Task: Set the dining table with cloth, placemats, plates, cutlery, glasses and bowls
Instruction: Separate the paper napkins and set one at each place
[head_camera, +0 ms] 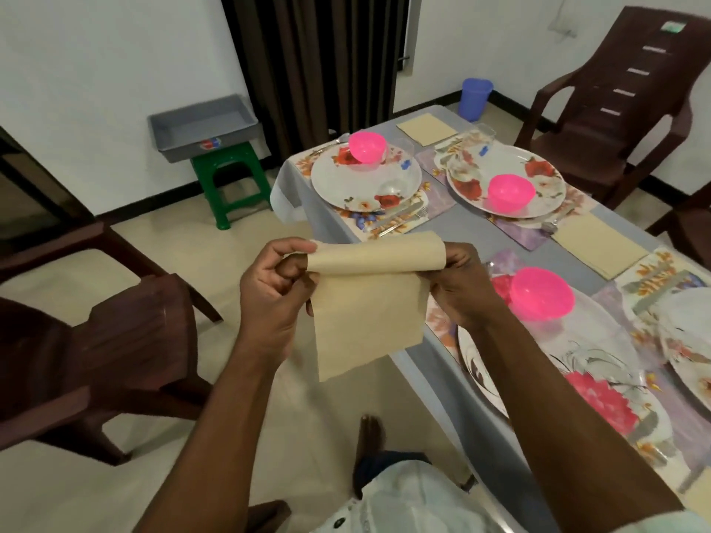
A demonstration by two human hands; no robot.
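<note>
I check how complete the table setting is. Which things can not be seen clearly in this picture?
Head view only:
- Far-right plate: cut off by the frame edge.
- Near plate: rim partly hidden by the right forearm.
- Cutlery beside the far-left plate: too blurred to count.
- Held napkin: its top edge curls over, so that part is hidden.

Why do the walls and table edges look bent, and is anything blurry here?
Head view: the wide-angle lens bows straight lines, so the table edge and brown chair lean outward near the borders. Light is soft and dim, with no harsh glare. The beige napkin between the left hand and right hand looks fairly sharp; the nearest plate smears.
</note>
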